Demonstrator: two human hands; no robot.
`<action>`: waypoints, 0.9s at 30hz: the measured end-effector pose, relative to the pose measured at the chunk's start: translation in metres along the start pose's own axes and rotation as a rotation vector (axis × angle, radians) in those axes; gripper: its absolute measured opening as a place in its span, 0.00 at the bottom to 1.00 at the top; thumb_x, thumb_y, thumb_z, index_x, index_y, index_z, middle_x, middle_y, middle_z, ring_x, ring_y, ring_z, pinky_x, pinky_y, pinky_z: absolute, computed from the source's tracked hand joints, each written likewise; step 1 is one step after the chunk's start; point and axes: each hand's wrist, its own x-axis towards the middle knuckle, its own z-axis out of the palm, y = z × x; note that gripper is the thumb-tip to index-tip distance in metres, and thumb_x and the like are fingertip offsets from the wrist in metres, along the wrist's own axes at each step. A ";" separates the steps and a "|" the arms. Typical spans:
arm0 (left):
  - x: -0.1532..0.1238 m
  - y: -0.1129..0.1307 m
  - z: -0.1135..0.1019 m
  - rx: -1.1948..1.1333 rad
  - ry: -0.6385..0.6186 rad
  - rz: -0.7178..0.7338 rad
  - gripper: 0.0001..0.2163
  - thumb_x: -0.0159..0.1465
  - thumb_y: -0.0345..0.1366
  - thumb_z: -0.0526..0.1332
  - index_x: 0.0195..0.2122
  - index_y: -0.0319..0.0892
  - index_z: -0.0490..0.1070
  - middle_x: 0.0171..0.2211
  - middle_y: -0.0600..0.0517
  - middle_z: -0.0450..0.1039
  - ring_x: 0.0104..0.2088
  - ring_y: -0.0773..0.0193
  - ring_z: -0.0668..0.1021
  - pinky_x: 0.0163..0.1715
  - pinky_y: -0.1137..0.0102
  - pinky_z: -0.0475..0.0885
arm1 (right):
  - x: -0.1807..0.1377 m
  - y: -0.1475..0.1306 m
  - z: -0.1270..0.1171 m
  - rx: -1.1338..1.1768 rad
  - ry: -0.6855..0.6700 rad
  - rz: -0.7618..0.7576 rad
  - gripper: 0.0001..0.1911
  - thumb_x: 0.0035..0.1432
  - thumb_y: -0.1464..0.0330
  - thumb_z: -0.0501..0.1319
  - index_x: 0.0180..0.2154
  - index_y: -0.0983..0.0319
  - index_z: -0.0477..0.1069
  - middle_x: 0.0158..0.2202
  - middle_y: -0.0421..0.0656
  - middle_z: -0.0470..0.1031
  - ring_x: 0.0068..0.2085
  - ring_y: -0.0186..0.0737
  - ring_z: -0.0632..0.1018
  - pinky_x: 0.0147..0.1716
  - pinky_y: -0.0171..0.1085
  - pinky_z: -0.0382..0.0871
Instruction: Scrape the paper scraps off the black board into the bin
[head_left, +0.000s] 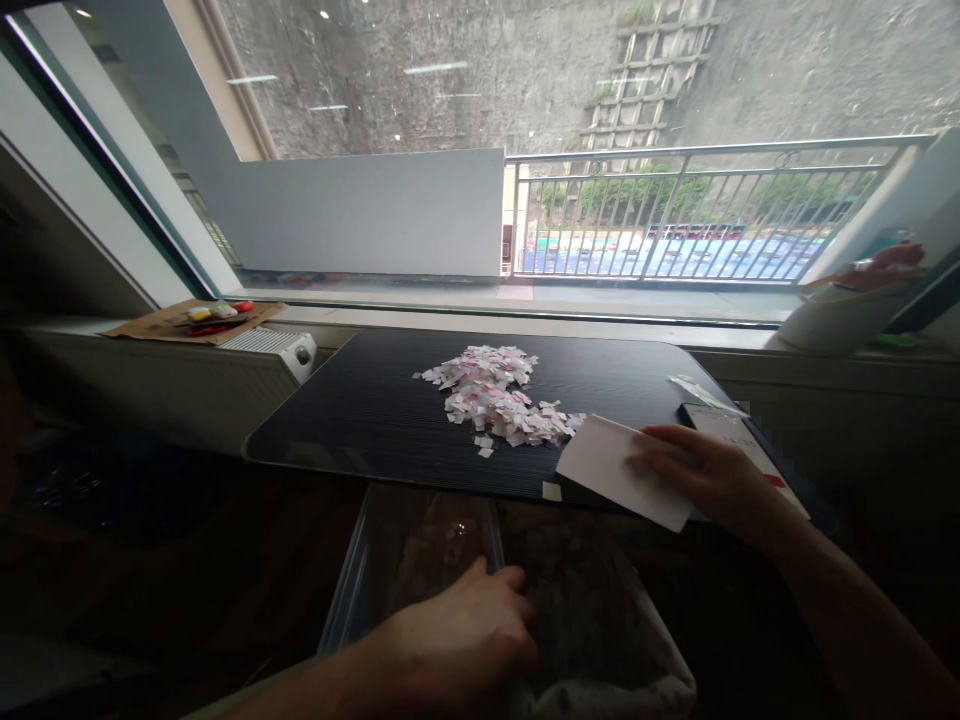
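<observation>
A heap of small white and pink paper scraps lies in the middle of a dark table. My right hand grips a white card at the table's near right edge, its far edge touching the heap. One loose scrap sits at the front edge. My left hand is below the table, fingers curled on the rim of a clear plastic bin that stands under the table's front edge. What lies inside the bin is dim and unclear.
A phone or card with red marks lies on the table's right side, a strip of paper beyond it. A cardboard sheet with small coloured items rests on the left sill, above a white heater. A white pot stands at right.
</observation>
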 end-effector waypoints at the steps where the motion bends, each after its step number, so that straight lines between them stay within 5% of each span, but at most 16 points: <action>1: 0.000 0.001 -0.001 -0.008 -0.012 -0.006 0.03 0.62 0.32 0.62 0.31 0.42 0.72 0.38 0.50 0.74 0.49 0.54 0.71 0.53 0.50 0.66 | 0.003 0.002 -0.001 0.008 -0.004 0.025 0.20 0.53 0.56 0.66 0.43 0.60 0.83 0.36 0.47 0.86 0.35 0.51 0.85 0.28 0.39 0.79; 9: 0.000 0.002 -0.001 -0.031 -0.009 -0.012 0.06 0.63 0.33 0.62 0.28 0.41 0.70 0.38 0.50 0.74 0.48 0.54 0.71 0.54 0.47 0.66 | 0.008 0.007 0.007 0.202 -0.184 0.199 0.20 0.49 0.57 0.68 0.42 0.61 0.83 0.37 0.45 0.86 0.37 0.47 0.84 0.32 0.37 0.77; 14: 0.001 -0.001 0.003 -0.016 -0.020 -0.003 0.04 0.61 0.32 0.63 0.29 0.41 0.70 0.37 0.50 0.74 0.48 0.53 0.71 0.54 0.47 0.66 | 0.003 0.005 -0.007 0.158 -0.278 0.122 0.23 0.47 0.53 0.70 0.41 0.60 0.83 0.35 0.46 0.86 0.34 0.48 0.84 0.28 0.37 0.77; 21: 0.003 -0.001 0.005 0.005 -0.006 -0.006 0.03 0.62 0.32 0.63 0.30 0.42 0.71 0.37 0.49 0.74 0.48 0.53 0.72 0.52 0.50 0.67 | -0.002 0.007 -0.009 -0.104 0.088 -0.109 0.20 0.58 0.55 0.64 0.46 0.59 0.82 0.32 0.46 0.86 0.30 0.46 0.84 0.27 0.39 0.78; 27: 0.004 -0.004 0.008 0.025 0.016 0.025 0.04 0.62 0.33 0.63 0.30 0.41 0.70 0.35 0.50 0.75 0.47 0.54 0.72 0.47 0.57 0.68 | 0.004 -0.009 0.016 -0.219 0.094 -0.442 0.15 0.63 0.63 0.59 0.44 0.59 0.82 0.39 0.48 0.87 0.38 0.49 0.86 0.39 0.43 0.80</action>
